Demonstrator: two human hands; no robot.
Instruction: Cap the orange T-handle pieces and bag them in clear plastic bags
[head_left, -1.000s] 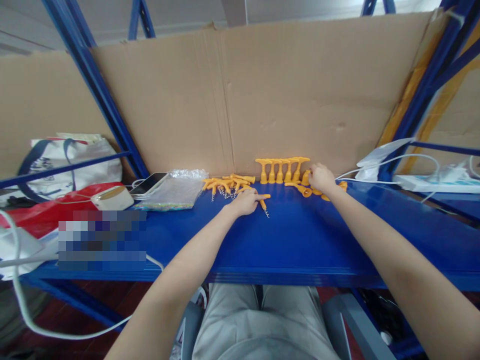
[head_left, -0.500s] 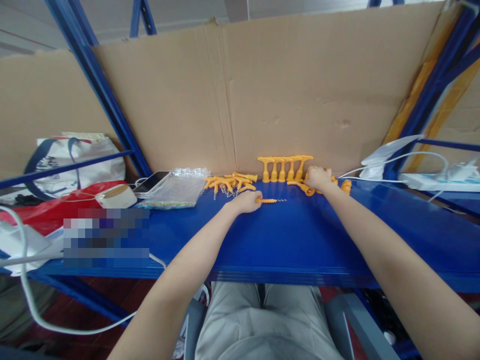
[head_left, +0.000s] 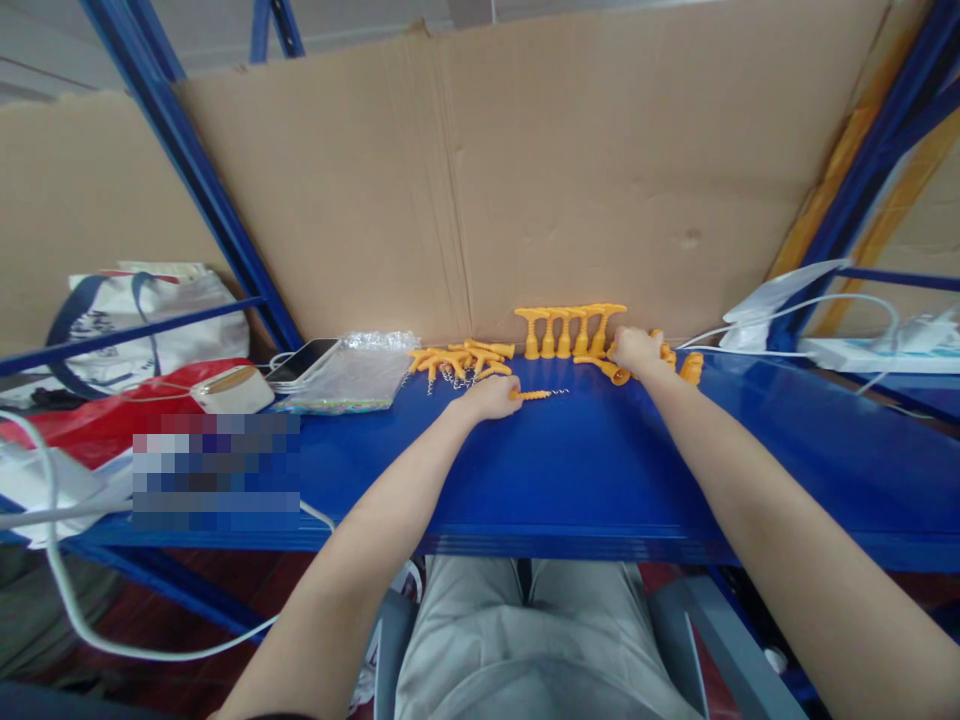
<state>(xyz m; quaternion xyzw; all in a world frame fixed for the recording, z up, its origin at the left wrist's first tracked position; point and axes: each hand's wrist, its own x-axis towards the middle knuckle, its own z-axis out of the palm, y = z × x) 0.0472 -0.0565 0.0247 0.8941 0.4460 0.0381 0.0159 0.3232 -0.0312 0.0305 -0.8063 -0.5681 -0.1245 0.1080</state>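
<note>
My left hand point(head_left: 491, 397) is closed on the orange handle of a small corkscrew piece point(head_left: 536, 394) that lies on the blue shelf point(head_left: 585, 470), its metal spiral pointing right. My right hand point(head_left: 636, 350) is curled over loose orange bell-shaped pieces point(head_left: 611, 372) near the cardboard back wall; what its fingers hold is hidden. Behind the hands stands a row of assembled orange T-shaped corkscrews point(head_left: 574, 330). A pile of orange corkscrew pieces point(head_left: 457, 363) lies to the left of it.
A clear plastic bag point(head_left: 349, 378), a phone point(head_left: 301, 362) and a small white box point(head_left: 231, 392) lie at left, beside a red bag and white tote point(head_left: 142, 320). A white power strip point(head_left: 877, 352) with cables sits at right. Cardboard point(head_left: 525, 190) backs the shelf.
My left hand turned the corkscrew piece from pointing toward me to lying sideways with the spiral to the right. My right hand shifted slightly left among the bell pieces.
</note>
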